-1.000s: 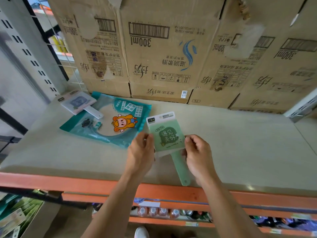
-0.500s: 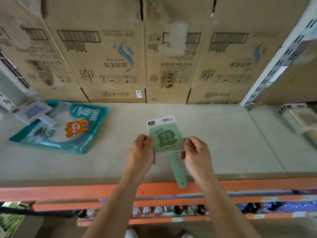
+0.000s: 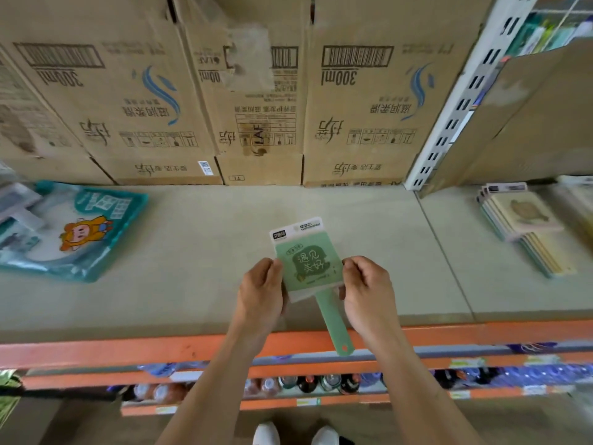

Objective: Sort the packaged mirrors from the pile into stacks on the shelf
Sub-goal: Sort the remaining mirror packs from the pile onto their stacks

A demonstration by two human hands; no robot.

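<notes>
Green packaged mirror (image 3: 308, 261) is held btwn both hands, over the shelf (image 3: 224, 252) near its front edge. Left hand (image 3: 261, 290) pinches the pkg's left edge, fingers curled round it. Right hand (image 3: 369, 293) pinches the right edge the same way, fingers bent in. The white card header points away from the person. The green handle hangs down btwn the wrists, its tip w/ a small hole over the orange beam (image 3: 128, 348). Can't tell if the pkg touches the shelf board.

Beyond the hands, at the shelf's back: a row of cardboard boxes (image 3: 138, 101), print upside down, "300ml" & barcodes. Well left of the left hand: a teal bag (image 3: 106, 239) w/ an orange cartoon figure, lying flat. A pale packaged item overlaps its far-left end, blurred & cut by the frame edge.

Well right of the right hand, past a grey slotted upright (image 3: 455, 101): a stack of packaged mirrors (image 3: 526, 220) lying flat, handles toward the front, edges fanned a bit.

Below the hands, under the beam: bottles (image 3: 321, 382) on a lower shelf. Under the forearms: two white shoes (image 3: 266, 433) on the floor.
</notes>
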